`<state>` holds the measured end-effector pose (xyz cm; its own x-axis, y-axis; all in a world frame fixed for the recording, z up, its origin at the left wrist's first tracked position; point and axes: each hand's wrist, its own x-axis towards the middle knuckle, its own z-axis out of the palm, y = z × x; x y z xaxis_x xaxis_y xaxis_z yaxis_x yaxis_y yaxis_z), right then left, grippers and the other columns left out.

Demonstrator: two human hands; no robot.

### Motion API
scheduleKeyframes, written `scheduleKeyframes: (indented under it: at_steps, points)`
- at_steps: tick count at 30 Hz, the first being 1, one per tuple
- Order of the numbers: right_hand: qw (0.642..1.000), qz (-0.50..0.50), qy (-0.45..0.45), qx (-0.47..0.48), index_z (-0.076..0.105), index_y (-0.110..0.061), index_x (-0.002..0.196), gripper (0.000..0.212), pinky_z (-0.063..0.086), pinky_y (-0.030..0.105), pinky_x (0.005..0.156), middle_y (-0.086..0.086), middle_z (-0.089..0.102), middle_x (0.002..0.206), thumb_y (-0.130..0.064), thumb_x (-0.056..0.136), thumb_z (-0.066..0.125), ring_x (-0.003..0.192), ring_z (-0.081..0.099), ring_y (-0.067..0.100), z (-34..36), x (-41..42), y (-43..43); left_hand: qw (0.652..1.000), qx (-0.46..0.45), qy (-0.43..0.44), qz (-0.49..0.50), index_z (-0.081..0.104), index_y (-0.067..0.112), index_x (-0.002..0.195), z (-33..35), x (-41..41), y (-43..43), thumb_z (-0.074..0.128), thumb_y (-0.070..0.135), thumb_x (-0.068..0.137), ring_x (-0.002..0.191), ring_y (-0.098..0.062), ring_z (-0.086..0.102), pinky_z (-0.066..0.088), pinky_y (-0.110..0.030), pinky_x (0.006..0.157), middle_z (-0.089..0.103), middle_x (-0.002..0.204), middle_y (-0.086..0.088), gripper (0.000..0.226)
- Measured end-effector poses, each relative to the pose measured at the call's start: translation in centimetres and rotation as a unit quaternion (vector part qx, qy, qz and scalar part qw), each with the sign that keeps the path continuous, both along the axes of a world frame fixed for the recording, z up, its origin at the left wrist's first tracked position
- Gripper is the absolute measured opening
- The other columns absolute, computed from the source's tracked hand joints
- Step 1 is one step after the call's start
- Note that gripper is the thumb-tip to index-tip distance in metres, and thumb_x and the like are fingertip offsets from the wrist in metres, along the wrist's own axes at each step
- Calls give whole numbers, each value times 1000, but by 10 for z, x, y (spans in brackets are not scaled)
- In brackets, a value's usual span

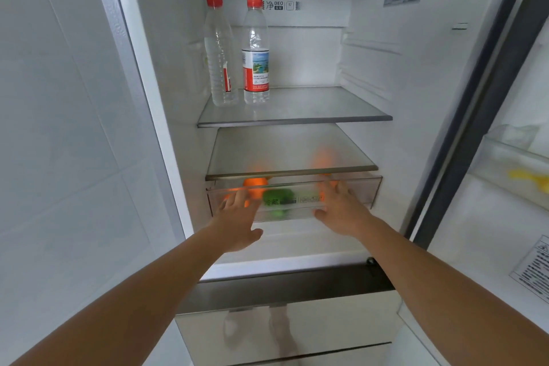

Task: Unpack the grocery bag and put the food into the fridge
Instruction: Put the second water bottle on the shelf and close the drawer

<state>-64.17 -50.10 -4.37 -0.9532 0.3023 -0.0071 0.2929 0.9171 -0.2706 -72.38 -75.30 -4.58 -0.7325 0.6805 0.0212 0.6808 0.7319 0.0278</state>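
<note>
The fridge (pixel 416 83) stands open, and both hands are at the clear drawer (pixel 367 187) under the lower shelf (pixel 285 154). The left hand (pixel 237 217) is open, fingers straight and spread against the left of the drawer's front. The right hand (pixel 341 208) is also open, fingers reaching to the front's upper edge and thumb lower down; neither grips anything. Food is already in the drawer: orange pieces (pixel 255 183) at left and right, and something green (pixel 277 196) in the middle, all too blurred through the plastic to name. Two bottles (pixel 256 53) stand side by side on the top shelf (pixel 312 110). The grocery bag is not in view. The drawer front sits a little forward of the shelf edge, so the step in hand looks like pushing the drawer home after loading it, though a pull outward cannot be ruled out. If it is a push, the next move calls for even pressure from both palms so the drawer slides in straight without jamming.
</note>
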Motion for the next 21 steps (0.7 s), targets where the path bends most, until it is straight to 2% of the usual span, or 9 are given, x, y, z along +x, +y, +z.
scheduleKeyframes:
  at_steps: [4,9,13,17,21]
  points:
    - [999,6,-20,-36,17,-33,154,76,38,54,110,11,18,156,-45,92,60,141,28,39,-5,-15,11,999,-13,-22,26,15,24,156,-3,-16,7,57,48,94,147,-37,17,21,-46,119,13,158,-13,79]
    - [997,-3,-22,-76,21,-33,151,77,38,47,111,11,22,151,-48,88,64,137,35,35,-6,-26,16,999,-3,-34,43,15,23,157,0,-27,8,59,47,93,143,-37,23,25,-47,118,19,155,-13,81]
    - [996,1,-42,-77,22,-30,154,77,38,47,112,10,22,155,-52,90,61,138,36,34,2,-18,10,997,-18,-65,30,14,26,157,5,-21,8,56,50,94,145,-37,20,30,-50,116,15,159,-11,79]
    - [999,-2,-36,-34,35,-25,151,65,45,49,104,10,38,151,-53,95,53,129,47,32,19,25,-9,997,-22,-64,-21,25,25,156,15,5,10,52,49,97,146,-31,23,32,-49,115,21,160,-9,69]
    - [999,-34,-11,-6,41,-29,148,54,46,38,101,5,49,144,-48,99,52,121,56,25,38,101,-32,992,-18,-50,-111,38,21,150,23,49,22,51,49,98,136,-28,39,38,-46,111,39,150,-8,61]
